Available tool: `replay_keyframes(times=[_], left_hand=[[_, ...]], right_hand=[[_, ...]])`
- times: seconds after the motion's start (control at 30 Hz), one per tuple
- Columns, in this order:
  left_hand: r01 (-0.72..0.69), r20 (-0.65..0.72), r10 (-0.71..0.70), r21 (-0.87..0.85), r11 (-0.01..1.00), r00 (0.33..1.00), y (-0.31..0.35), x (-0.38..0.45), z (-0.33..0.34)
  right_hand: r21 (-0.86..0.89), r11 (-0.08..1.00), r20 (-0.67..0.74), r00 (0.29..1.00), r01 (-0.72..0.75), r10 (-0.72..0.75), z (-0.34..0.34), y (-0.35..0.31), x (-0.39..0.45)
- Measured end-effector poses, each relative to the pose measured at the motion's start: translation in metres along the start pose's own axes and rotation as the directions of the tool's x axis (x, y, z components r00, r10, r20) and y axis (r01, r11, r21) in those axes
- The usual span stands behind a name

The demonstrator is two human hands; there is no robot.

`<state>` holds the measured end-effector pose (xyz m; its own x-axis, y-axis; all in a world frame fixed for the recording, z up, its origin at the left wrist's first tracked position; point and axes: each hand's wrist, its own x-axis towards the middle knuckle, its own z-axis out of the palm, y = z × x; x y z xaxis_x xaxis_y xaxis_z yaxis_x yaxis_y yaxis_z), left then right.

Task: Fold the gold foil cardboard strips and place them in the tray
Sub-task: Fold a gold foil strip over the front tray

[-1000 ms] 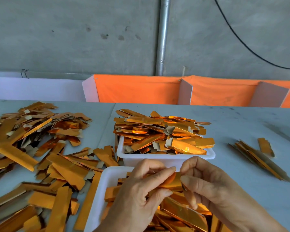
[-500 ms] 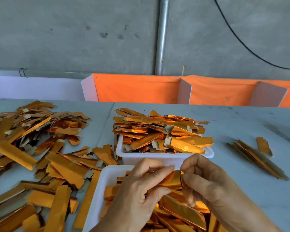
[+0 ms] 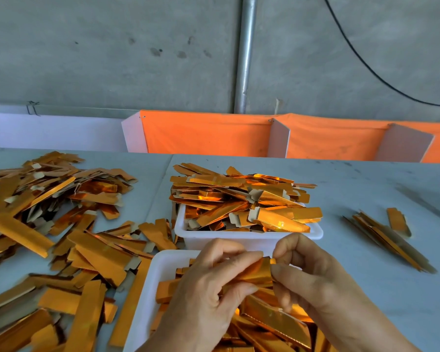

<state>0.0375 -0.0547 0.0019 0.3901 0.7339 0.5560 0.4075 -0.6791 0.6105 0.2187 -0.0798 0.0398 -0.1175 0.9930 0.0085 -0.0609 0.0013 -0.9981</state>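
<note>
Both hands hold one gold foil strip [image 3: 258, 273] above the near white tray [image 3: 158, 265]. My left hand [image 3: 208, 288] grips its left part between thumb and fingers. My right hand [image 3: 305, 273] pinches its right end, where a small tab sticks up. The near tray holds several gold strips [image 3: 272, 321]. Behind it a second white tray [image 3: 239, 237] is heaped with strips [image 3: 239, 199] above its rim.
A large loose pile of gold strips [image 3: 48, 224] covers the table's left side. A small bundle of strips [image 3: 391, 237] lies at the right. Orange and white dividers [image 3: 208, 135] stand along the table's back edge, in front of a grey wall with a metal pipe [image 3: 244, 54].
My right fingers have shifted at the strip's right end, and a small tab now shows there. Both hands stay above the near tray.
</note>
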Motion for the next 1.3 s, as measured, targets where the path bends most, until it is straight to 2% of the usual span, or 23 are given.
replay_keyframes(times=[0.1,0.3,0.43,0.5,0.63,0.77,0.9,0.97,1.1,1.3], left_hand=[[0.012,0.016,-0.011,-0.018,1.0,1.0,-0.001,0.0,-0.001],[-0.028,0.059,0.027,0.021,0.999,0.998,-0.002,0.0,-0.001],[-0.048,0.032,0.047,0.061,0.997,0.998,-0.002,0.0,-0.001],[-0.048,0.035,0.046,0.063,0.997,0.998,-0.001,0.0,-0.001],[-0.034,0.074,0.034,0.005,0.999,0.997,0.001,0.0,-0.001],[-0.007,0.097,0.008,-0.013,1.0,0.995,0.0,0.0,-0.003],[-0.034,0.112,0.031,0.024,0.999,0.993,0.002,0.0,-0.002],[-0.032,0.101,0.031,0.017,0.999,0.994,0.001,0.0,-0.002],[0.002,0.113,0.001,-0.031,1.0,0.994,0.001,0.0,-0.003],[0.049,0.171,-0.024,-0.144,0.988,0.985,0.003,0.002,-0.006]], right_hand=[[0.046,0.998,0.027,0.999,-0.042,0.041,-0.003,0.001,0.0],[-0.131,0.991,-0.1,0.994,0.019,-0.033,0.004,0.008,0.001],[-0.162,0.986,-0.082,0.995,0.042,-0.056,0.002,0.011,0.0],[-0.111,0.993,-0.026,0.998,0.046,-0.049,0.0,0.008,-0.001],[0.1,0.994,0.092,0.995,0.035,-0.044,-0.007,0.007,-0.001],[0.174,0.985,0.102,0.995,0.004,-0.022,-0.009,0.01,0.002],[-0.043,0.996,0.0,0.997,0.081,-0.081,-0.008,0.017,0.004],[-0.067,0.992,0.001,0.995,0.104,-0.104,-0.008,0.017,0.004],[0.188,0.982,0.135,0.99,0.009,-0.035,-0.012,0.013,0.002],[0.339,0.937,0.202,0.979,-0.089,0.02,-0.012,0.013,0.003]])
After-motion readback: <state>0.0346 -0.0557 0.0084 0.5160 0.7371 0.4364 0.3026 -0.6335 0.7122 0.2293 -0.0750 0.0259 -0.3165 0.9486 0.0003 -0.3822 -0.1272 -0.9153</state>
